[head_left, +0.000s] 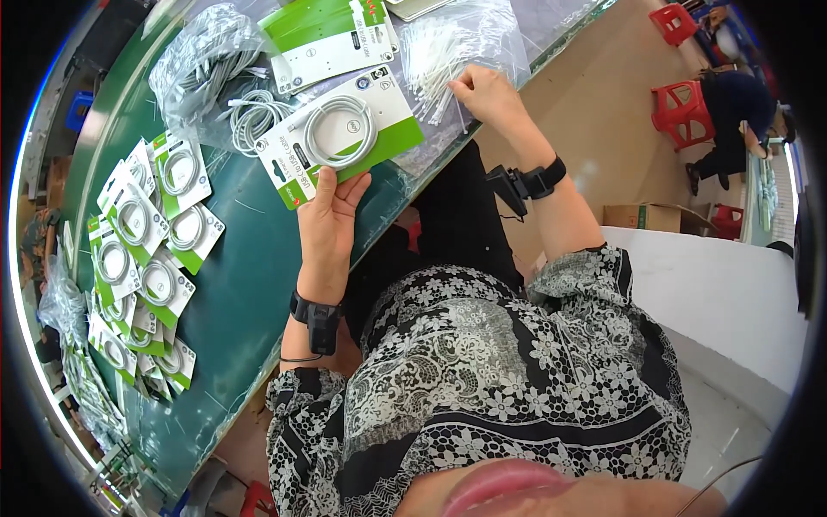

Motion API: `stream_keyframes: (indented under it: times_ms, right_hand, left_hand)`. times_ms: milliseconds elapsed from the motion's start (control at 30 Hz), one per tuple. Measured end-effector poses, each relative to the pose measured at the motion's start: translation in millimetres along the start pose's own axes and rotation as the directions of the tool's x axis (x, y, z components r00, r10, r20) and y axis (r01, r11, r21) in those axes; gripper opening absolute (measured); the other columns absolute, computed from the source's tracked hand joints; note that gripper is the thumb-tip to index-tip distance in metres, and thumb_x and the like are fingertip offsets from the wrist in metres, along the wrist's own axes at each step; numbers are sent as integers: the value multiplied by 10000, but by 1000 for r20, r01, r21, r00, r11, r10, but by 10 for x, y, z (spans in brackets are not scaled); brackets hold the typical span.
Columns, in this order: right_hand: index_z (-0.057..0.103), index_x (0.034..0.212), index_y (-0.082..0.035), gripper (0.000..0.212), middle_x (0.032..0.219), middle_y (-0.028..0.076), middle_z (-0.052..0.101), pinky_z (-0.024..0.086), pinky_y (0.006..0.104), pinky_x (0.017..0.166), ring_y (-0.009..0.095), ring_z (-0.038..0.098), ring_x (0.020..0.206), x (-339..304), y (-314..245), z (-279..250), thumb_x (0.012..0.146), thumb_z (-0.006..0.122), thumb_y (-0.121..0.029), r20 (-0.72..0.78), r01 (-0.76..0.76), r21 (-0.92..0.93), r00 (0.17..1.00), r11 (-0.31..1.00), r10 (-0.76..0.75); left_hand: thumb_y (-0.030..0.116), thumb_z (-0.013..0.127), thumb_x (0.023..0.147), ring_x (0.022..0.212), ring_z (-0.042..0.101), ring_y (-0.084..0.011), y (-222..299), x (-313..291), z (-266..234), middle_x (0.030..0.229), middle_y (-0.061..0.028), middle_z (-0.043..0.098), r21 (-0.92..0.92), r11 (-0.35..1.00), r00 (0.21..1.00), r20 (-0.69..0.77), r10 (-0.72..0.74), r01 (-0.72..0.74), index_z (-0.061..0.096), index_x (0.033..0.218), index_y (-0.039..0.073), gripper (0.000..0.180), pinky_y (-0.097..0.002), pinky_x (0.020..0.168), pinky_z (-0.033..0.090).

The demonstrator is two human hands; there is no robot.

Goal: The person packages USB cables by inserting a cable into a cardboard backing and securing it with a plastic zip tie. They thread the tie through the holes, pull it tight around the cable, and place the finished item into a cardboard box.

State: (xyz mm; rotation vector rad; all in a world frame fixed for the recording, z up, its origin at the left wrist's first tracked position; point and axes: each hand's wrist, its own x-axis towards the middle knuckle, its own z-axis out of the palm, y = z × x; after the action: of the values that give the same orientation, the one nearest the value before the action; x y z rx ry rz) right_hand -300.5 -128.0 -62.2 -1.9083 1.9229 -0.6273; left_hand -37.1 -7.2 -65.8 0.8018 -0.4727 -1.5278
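Observation:
A white and green backing card (392, 99) with a coiled white cable (369, 138) on its front is in my left hand (327, 224). The thumb lies over the card's near edge, and the other fingers are partly behind it. At the edge of a clear bag of white cable ties (439, 65), my right hand (491, 99) is closed, thumb against fingers. Whether a tie is between those fingertips cannot be made out. Loose coiled cables (256, 119) lie just beyond the held card, beside a plastic bag full of grey-white cables (202, 65).
Flat backing cards (332, 47) are stacked at the far side of the green table (250, 258). Many carded cables (159, 280) are heaped on the left. Beyond the table's right edge are red stools (682, 112), a seated person (732, 108) and a cardboard box (655, 215).

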Motion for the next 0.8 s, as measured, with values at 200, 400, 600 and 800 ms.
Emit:
stream_keyframes:
  times_ms: [200, 400, 600, 800]
  right_hand:
    - [646, 842, -22, 243, 766, 73, 665, 481, 279, 608, 130, 603, 677, 167, 175, -138, 844, 654, -266, 170, 13, 156, 985, 988, -40]
    - [647, 895, -6, 176, 772, 5, 632, 452, 233, 631, 80, 563, 704, 79, 529, -275, 855, 651, -178, 405, -22, 377, 903, 926, -144]
    - [627, 857, -15, 45, 794, -6, 606, 443, 221, 666, 68, 545, 734, -720, -91, -411, 859, 628, -60, 229, 102, 562, 934, 821, -273]
    - [629, 847, -19, 76, 785, 28, 592, 441, 239, 650, 102, 554, 711, -938, -900, -418, 794, 655, 29, -99, 475, 585, 847, 658, -523]
  left_hand:
    - [123, 511, 974, 980, 654, -253, -13, 1, 53, 1148, -103, 620, -64, 998, 1000, 0, 19, -19, 484, 1270, 33, 311, -404, 857, 556]
    - [126, 533, 965, 979, 648, -229, -59, 51, -47, 1160, -92, 618, -167, 986, 994, -108, -7, -12, 499, 1265, 71, 307, -383, 844, 553]
    - [189, 546, 963, 968, 632, -213, 116, -54, 93, 1076, -83, 638, -296, 955, 996, 82, 42, -16, 519, 1217, 72, 280, -333, 794, 560]
    - [225, 560, 953, 930, 619, -187, 251, -134, 276, 1034, -77, 632, -509, 853, 985, 166, -37, 118, 561, 1146, 54, 258, -280, 742, 553]
